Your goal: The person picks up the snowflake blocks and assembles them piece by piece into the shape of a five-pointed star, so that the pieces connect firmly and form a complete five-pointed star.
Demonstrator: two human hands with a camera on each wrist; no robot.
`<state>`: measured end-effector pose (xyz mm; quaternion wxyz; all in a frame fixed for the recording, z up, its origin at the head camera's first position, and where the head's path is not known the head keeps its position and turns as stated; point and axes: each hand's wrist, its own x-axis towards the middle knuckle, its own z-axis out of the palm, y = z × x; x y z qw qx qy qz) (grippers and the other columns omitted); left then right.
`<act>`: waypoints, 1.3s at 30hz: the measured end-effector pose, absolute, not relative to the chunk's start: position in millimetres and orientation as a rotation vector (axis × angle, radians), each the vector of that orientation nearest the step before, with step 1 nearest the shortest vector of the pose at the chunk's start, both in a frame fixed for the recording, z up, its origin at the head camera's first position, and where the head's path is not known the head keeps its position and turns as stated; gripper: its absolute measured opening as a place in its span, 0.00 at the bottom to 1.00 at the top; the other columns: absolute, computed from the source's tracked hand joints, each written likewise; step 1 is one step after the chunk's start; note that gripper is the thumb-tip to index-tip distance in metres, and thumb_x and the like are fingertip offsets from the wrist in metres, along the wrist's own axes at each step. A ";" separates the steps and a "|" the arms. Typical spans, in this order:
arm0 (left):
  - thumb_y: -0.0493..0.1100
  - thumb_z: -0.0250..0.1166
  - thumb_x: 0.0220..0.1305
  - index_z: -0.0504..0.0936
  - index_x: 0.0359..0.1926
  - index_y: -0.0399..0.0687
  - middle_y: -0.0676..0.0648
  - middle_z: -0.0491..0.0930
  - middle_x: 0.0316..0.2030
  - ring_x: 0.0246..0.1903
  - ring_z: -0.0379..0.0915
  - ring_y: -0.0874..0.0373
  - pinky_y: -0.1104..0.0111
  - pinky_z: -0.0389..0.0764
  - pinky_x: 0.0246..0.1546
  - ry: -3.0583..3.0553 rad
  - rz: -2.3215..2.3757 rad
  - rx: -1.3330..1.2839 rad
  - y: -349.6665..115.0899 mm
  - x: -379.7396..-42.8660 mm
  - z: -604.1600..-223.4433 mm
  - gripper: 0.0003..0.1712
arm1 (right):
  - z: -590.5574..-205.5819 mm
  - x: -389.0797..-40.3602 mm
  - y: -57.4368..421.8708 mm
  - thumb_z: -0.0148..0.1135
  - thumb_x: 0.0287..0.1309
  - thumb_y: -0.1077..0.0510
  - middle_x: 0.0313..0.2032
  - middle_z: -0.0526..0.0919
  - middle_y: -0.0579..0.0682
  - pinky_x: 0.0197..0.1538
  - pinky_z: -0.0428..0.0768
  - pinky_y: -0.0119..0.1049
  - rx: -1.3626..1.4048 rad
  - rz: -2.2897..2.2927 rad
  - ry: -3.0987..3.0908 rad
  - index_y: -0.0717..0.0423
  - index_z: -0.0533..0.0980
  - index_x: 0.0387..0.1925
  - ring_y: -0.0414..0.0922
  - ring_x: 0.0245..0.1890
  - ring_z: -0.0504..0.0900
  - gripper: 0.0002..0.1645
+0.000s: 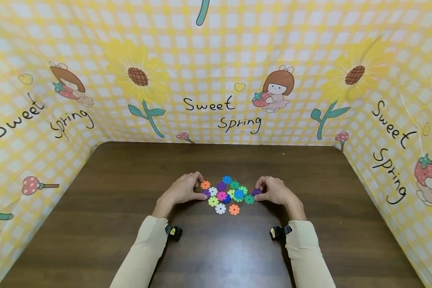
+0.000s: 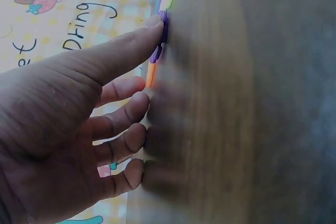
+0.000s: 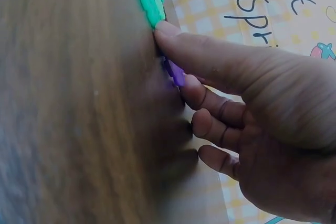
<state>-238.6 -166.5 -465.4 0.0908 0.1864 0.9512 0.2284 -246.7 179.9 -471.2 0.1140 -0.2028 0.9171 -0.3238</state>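
Notched plastic discs in many colours, among them a pink disc (image 1: pixel 221 196) and a light blue disc (image 1: pixel 239 194), lie flat in a cluster, some overlapping. At its left side my left hand (image 1: pixel 183 189) rests with fingertips on the table, its thumb touching a purple disc (image 2: pixel 165 27) and its index fingertip beside an orange disc (image 1: pixel 205 185). Over on the right, my right hand (image 1: pixel 275 190) has thumb and index finger around another purple disc (image 3: pixel 175 72). A green disc (image 1: pixel 249 199) lies by the right thumb. Fingers partly hide both purple discs.
The cluster lies on a dark brown wooden table (image 1: pixel 216 248). Around the table's back and sides hangs a yellow checked cloth (image 1: pixel 209 60) printed with sunflowers and lettering. Each wrist wears a small black camera, such as the left wrist camera (image 1: pixel 174 233).
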 end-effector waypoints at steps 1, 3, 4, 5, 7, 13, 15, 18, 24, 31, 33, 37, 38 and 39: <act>0.57 0.75 0.57 0.75 0.51 0.46 0.50 0.74 0.37 0.40 0.69 0.53 0.58 0.73 0.44 2.824 0.682 0.556 -166.1 -239.0 -466.4 0.30 | -471.9 -247.3 180.0 0.77 0.53 0.57 0.33 0.78 0.47 0.42 0.73 0.40 -0.597 -0.948 2.689 0.55 0.77 0.36 0.44 0.35 0.74 0.15; 0.56 0.76 0.57 0.76 0.46 0.46 0.51 0.73 0.34 0.38 0.68 0.54 0.60 0.72 0.42 2.815 0.685 0.561 -165.0 -238.9 -467.7 0.26 | -473.8 -249.0 179.9 0.77 0.54 0.57 0.32 0.78 0.47 0.41 0.73 0.39 -0.606 -0.949 2.683 0.55 0.75 0.36 0.43 0.34 0.74 0.16; 0.55 0.76 0.57 0.76 0.44 0.47 0.51 0.73 0.34 0.37 0.67 0.55 0.61 0.71 0.41 2.812 0.683 0.566 -164.7 -238.7 -468.4 0.24 | -474.8 -249.8 179.7 0.76 0.54 0.57 0.32 0.78 0.47 0.41 0.73 0.39 -0.614 -0.957 2.674 0.55 0.75 0.36 0.43 0.34 0.74 0.16; 0.54 0.76 0.57 0.76 0.42 0.47 0.51 0.73 0.33 0.36 0.67 0.55 0.61 0.71 0.40 2.810 0.678 0.575 -164.5 -238.5 -469.0 0.23 | -475.8 -250.5 179.5 0.76 0.54 0.57 0.32 0.78 0.47 0.40 0.73 0.39 -0.616 -0.966 2.664 0.55 0.74 0.36 0.43 0.34 0.74 0.16; 0.53 0.75 0.57 0.77 0.39 0.48 0.51 0.73 0.32 0.34 0.67 0.57 0.63 0.71 0.38 2.805 0.670 0.594 -164.4 -238.0 -469.8 0.20 | -477.5 -251.6 179.2 0.75 0.56 0.58 0.32 0.78 0.47 0.41 0.74 0.39 -0.619 -0.984 2.649 0.55 0.74 0.37 0.43 0.34 0.74 0.16; 0.51 0.75 0.59 0.78 0.37 0.48 0.51 0.74 0.31 0.33 0.68 0.57 0.64 0.72 0.36 2.779 0.673 0.612 -162.8 -236.3 -468.2 0.17 | -479.2 -253.3 179.5 0.73 0.57 0.59 0.33 0.81 0.46 0.43 0.77 0.39 -0.598 -1.014 2.629 0.55 0.80 0.37 0.43 0.35 0.77 0.09; 0.51 0.75 0.59 0.78 0.37 0.48 0.51 0.73 0.31 0.32 0.68 0.58 0.64 0.72 0.35 2.770 0.669 0.613 -163.1 -236.2 -469.2 0.16 | -479.1 -253.4 179.5 0.73 0.58 0.58 0.32 0.82 0.46 0.42 0.78 0.39 -0.611 -1.007 2.618 0.55 0.81 0.36 0.42 0.35 0.78 0.08; 0.51 0.75 0.59 0.77 0.37 0.48 0.51 0.74 0.31 0.31 0.68 0.58 0.65 0.72 0.35 2.759 0.672 0.616 -163.4 -235.2 -470.6 0.16 | -477.7 -252.4 178.2 0.72 0.59 0.57 0.31 0.82 0.44 0.41 0.78 0.38 -0.630 -1.007 2.598 0.54 0.82 0.36 0.41 0.34 0.78 0.06; 0.49 0.74 0.60 0.75 0.36 0.48 0.52 0.75 0.30 0.29 0.69 0.60 0.65 0.73 0.34 2.746 0.733 0.644 -163.7 -232.7 -468.5 0.16 | -473.8 -248.1 168.3 0.69 0.62 0.56 0.31 0.81 0.43 0.40 0.78 0.38 -0.718 -1.054 2.547 0.53 0.82 0.36 0.41 0.32 0.77 0.05; 0.47 0.75 0.60 0.76 0.38 0.48 0.53 0.75 0.27 0.27 0.70 0.60 0.66 0.73 0.33 2.740 0.793 0.624 -166.2 -236.4 -461.0 0.16 | -469.9 -247.1 148.3 0.67 0.65 0.52 0.28 0.79 0.44 0.35 0.75 0.35 -0.824 -1.146 2.480 0.52 0.81 0.35 0.41 0.28 0.73 0.08; 0.46 0.74 0.60 0.77 0.41 0.48 0.53 0.75 0.28 0.28 0.70 0.60 0.66 0.74 0.34 2.724 0.798 0.649 -163.2 -238.4 -460.3 0.15 | -470.5 -247.3 145.5 0.67 0.65 0.51 0.26 0.76 0.44 0.34 0.72 0.34 -0.828 -1.160 2.474 0.52 0.79 0.34 0.41 0.27 0.71 0.09; 0.45 0.73 0.61 0.78 0.44 0.48 0.53 0.75 0.28 0.29 0.70 0.60 0.67 0.75 0.36 2.676 0.815 0.696 -154.6 -241.9 -461.9 0.15 | -473.6 -247.7 144.3 0.66 0.65 0.51 0.24 0.71 0.44 0.31 0.68 0.32 -0.844 -1.175 2.462 0.52 0.77 0.32 0.39 0.25 0.67 0.11; 0.46 0.73 0.62 0.79 0.44 0.48 0.53 0.75 0.28 0.29 0.70 0.60 0.67 0.75 0.36 2.667 0.816 0.705 -152.5 -242.5 -462.4 0.14 | -474.3 -248.2 144.5 0.66 0.65 0.51 0.23 0.71 0.44 0.31 0.67 0.32 -0.852 -1.180 2.460 0.52 0.76 0.32 0.39 0.25 0.67 0.11; 0.45 0.73 0.62 0.79 0.44 0.48 0.54 0.75 0.28 0.30 0.70 0.61 0.67 0.75 0.36 2.658 0.825 0.714 -150.3 -243.1 -462.7 0.13 | -474.4 -248.6 144.7 0.66 0.65 0.51 0.23 0.71 0.44 0.30 0.67 0.32 -0.858 -1.184 2.460 0.52 0.76 0.32 0.39 0.24 0.67 0.11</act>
